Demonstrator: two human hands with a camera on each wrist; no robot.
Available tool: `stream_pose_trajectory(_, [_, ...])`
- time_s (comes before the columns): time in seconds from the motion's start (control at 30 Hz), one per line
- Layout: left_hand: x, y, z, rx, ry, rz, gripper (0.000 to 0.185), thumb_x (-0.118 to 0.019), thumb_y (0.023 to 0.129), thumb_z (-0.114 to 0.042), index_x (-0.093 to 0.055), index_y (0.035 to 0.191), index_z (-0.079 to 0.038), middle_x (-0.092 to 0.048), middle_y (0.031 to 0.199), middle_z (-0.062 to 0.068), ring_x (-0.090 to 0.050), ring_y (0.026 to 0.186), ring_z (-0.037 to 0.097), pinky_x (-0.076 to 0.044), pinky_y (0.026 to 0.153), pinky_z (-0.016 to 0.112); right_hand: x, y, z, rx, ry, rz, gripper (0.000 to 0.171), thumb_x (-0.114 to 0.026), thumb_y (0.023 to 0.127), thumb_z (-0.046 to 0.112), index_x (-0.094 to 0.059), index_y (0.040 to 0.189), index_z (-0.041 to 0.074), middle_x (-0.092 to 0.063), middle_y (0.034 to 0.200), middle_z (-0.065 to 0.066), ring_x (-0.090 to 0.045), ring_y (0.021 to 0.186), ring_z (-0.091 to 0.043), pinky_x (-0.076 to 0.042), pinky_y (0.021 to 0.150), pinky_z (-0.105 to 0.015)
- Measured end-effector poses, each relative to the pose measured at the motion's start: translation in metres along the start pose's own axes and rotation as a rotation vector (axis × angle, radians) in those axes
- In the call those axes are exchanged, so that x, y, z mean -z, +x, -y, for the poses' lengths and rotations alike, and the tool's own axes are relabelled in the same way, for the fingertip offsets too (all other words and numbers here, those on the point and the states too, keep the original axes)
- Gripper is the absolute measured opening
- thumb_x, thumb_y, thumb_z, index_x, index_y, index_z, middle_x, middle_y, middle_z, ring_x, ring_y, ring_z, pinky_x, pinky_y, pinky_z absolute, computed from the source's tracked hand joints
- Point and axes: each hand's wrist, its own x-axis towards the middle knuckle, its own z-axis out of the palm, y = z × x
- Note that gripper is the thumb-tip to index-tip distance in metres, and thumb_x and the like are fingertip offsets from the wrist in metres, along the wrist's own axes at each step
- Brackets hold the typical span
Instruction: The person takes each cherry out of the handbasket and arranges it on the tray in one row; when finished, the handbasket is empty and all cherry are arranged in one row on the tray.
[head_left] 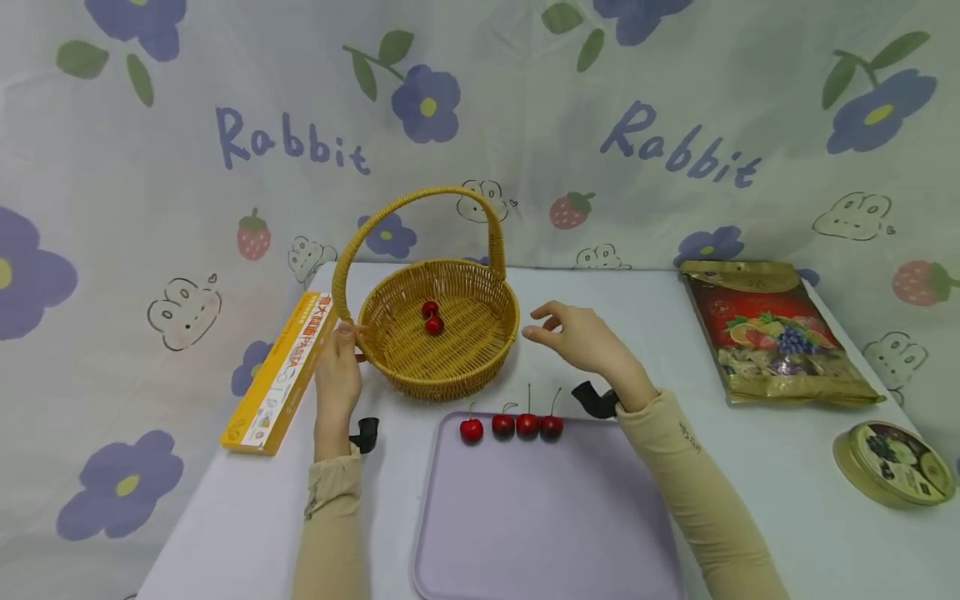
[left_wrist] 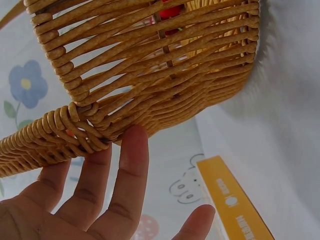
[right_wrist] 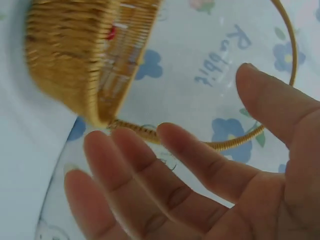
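A woven wicker basket [head_left: 450,385] with a tall arched handle stands on the table, with two red cherries [head_left: 433,323] inside. At its left side, near the handle's base, my left hand [head_left: 338,375] touches the wickerwork. Its fingers [left_wrist: 132,172] look fairly straight in the left wrist view, fingertips right at the handle joint. To the right of the basket my right hand [head_left: 581,337] hovers apart from the rim, fingers loosely bent and holding nothing. Several cherries with stems [head_left: 528,426] sit in a row along the far edge of a lilac tray [head_left: 547,517].
A yellow pasta box [head_left: 281,375] lies left of the basket. Toward the right are a red and gold fruit-print bag [head_left: 783,333] and a round gold tin [head_left: 892,464]. Behind the table hangs a printed cloth [head_left: 480,100]. Black wrist mounts [head_left: 595,400] stick out near both wrists.
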Motion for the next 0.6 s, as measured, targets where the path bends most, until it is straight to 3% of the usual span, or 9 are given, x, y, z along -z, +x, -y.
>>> stream_pose_trajectory(0.1, [0.001,-0.001,0.001,0.006,0.002,0.006,0.08,-0.014,0.097,-0.066,-0.057,0.13,-0.007,-0.052,0.135,0.023,-0.061,0.103,0.045,-0.04,0.081,0.045,0.005,0.018,0.006,0.041,0.141,0.056,0.046,-0.052,0.1,0.041,-0.054,0.133,0.01,-0.063,0.126,-0.016,-0.063,0.109,-0.033,-0.053,0.085,-0.043])
stream_pose_trajectory(0.23, [0.002,0.0,0.002,0.005,-0.007,0.009,0.079,-0.015,0.098,-0.065,-0.056,0.131,-0.007,-0.053,0.135,0.024,-0.061,0.103,0.045,-0.04,0.08,0.045,0.007,0.043,0.014,0.044,0.437,0.177,0.05,-0.045,0.103,0.04,-0.046,0.139,0.006,-0.054,0.137,-0.017,-0.061,0.117,-0.035,-0.054,0.088,-0.043])
stream_pose_trajectory(0.47, [0.002,-0.001,0.002,0.018,-0.011,0.007,0.078,-0.015,0.098,-0.065,-0.056,0.131,-0.008,-0.054,0.135,0.023,-0.061,0.103,0.044,-0.041,0.083,0.045,-0.008,0.089,0.026,-0.063,0.937,0.296,0.063,-0.034,0.103,0.05,-0.03,0.15,0.008,-0.039,0.15,-0.019,-0.046,0.133,-0.041,-0.041,0.104,-0.056])
stream_pose_trajectory(0.6, [0.0,0.0,0.001,0.016,-0.022,0.002,0.076,-0.016,0.099,-0.063,-0.056,0.13,-0.006,-0.055,0.13,0.023,-0.061,0.104,0.043,-0.04,0.084,0.046,-0.022,0.112,0.031,-0.151,1.146,0.345,0.07,-0.029,0.102,0.055,-0.021,0.153,0.009,-0.026,0.157,-0.021,-0.037,0.139,-0.042,-0.032,0.11,-0.058])
